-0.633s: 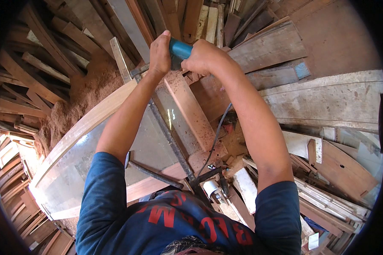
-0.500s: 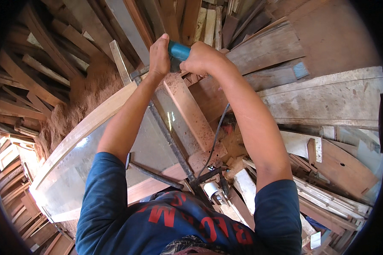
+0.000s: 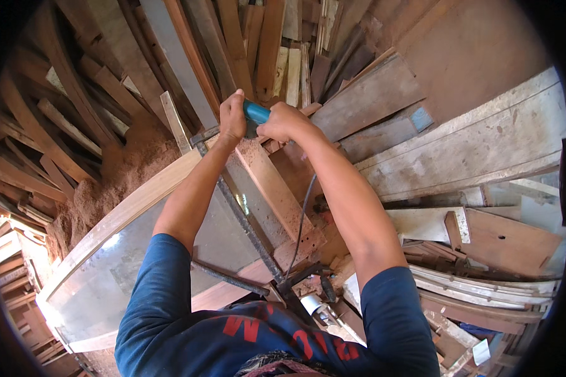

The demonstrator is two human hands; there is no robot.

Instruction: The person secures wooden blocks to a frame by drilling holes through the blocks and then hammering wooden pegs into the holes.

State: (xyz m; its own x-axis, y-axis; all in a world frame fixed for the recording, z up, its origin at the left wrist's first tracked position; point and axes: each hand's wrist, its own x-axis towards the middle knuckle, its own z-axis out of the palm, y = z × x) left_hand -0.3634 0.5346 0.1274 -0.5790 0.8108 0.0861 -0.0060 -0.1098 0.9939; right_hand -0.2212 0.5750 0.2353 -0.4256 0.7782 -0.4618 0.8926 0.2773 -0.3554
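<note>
A teal corded power tool [image 3: 256, 112] is gripped between both hands, at the far end of a wooden frame. My left hand [image 3: 233, 119] is closed around its left end, thumb up. From the right, my right hand [image 3: 284, 123] wraps the body. The tool's working end is mostly hidden behind the hands. Its black cord [image 3: 302, 221] runs back toward me. Just below the tool lies a pale wooden rail [image 3: 273, 188] with sawdust on it. The frame's curved edge piece [image 3: 132, 200] borders a grey, shiny surface [image 3: 151, 251]. A dark metal bar clamp [image 3: 248, 221] crosses it.
Sawdust [image 3: 107, 207] is heaped left of the frame. Many boards [image 3: 270, 50] lean or lie at the far side and left. On the right are a long whitish plank [image 3: 465, 135], stacked curved strips [image 3: 484, 290] and offcuts. A second dark bar [image 3: 229, 276] lies near my body.
The view has shifted, so hands, tool and frame appear lower in the picture. Both hands keep their hold on the power tool at the frame's far end.
</note>
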